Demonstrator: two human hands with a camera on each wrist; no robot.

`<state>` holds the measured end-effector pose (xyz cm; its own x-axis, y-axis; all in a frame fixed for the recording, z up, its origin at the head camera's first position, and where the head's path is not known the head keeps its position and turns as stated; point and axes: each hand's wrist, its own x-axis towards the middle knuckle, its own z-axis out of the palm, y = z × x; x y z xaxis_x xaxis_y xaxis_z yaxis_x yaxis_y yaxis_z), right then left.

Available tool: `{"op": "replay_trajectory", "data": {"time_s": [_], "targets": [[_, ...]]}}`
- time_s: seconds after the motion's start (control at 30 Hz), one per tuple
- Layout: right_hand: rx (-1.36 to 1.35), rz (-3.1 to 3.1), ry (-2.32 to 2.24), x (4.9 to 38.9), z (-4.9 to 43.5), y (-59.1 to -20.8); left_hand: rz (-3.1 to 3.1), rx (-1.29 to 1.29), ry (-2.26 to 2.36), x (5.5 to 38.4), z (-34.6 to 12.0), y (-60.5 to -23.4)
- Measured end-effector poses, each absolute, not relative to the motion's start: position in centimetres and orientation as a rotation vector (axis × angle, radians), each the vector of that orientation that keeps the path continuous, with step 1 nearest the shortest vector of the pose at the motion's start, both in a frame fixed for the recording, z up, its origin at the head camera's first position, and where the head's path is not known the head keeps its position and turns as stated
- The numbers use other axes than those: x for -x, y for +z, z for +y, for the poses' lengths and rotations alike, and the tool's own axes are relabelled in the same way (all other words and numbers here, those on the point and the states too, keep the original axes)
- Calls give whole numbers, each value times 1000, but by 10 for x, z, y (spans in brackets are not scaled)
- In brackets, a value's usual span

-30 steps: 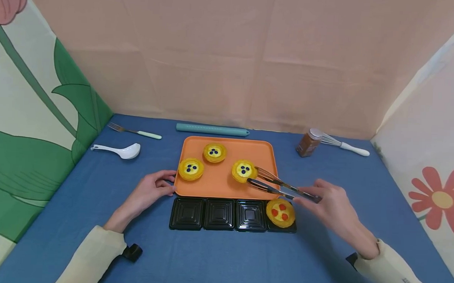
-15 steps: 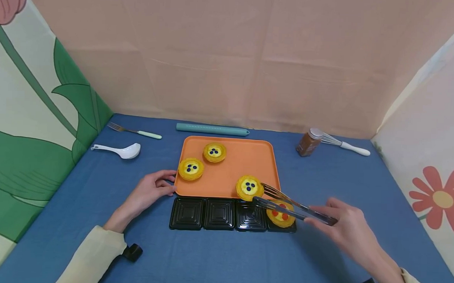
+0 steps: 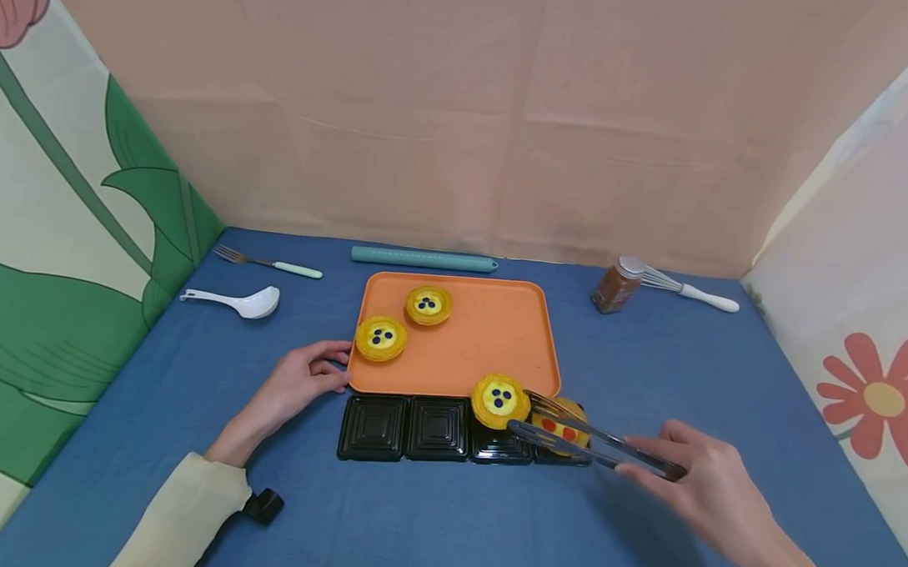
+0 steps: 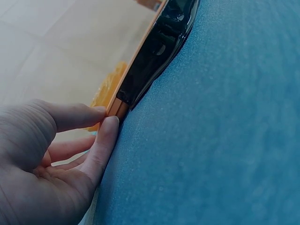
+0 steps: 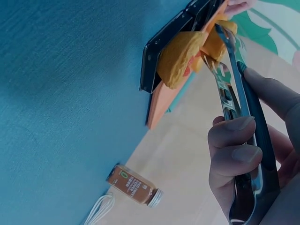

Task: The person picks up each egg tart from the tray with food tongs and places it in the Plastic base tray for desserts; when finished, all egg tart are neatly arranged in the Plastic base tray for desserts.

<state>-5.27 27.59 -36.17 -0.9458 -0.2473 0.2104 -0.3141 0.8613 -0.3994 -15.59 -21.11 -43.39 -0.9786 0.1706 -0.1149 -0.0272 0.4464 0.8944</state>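
My left hand pinches the left edge of an orange tray between thumb and fingers, at a corner in the left wrist view. In my right hand are metal tongs. Their tips grip an egg tart topped with dark blue dots, over the third compartment of a black divided tray. A red-dotted tart sits in that tray's right-end compartment, partly hidden by the tongs. Two blue-dotted tarts, one farther back and one at the left, rest on the orange tray.
Behind the trays lies a teal rolling pin. A fork and white ladle are at back left. A brown spice jar stands beside a whisk at back right. Cloth walls rise behind and at both sides.
My right hand has moved toward me and slightly right, carrying the blue-dotted tart in the tongs from the orange tray to over the black tray. The left hand stays at the tray edge.
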Motion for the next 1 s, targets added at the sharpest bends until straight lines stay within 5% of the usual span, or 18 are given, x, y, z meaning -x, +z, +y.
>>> {"op": "replay_trajectory", "data": {"time_s": [1.0], "targets": [[-435,-2961,494,45,271,-355,2510,-159,1562,155,-212,-434]]}}
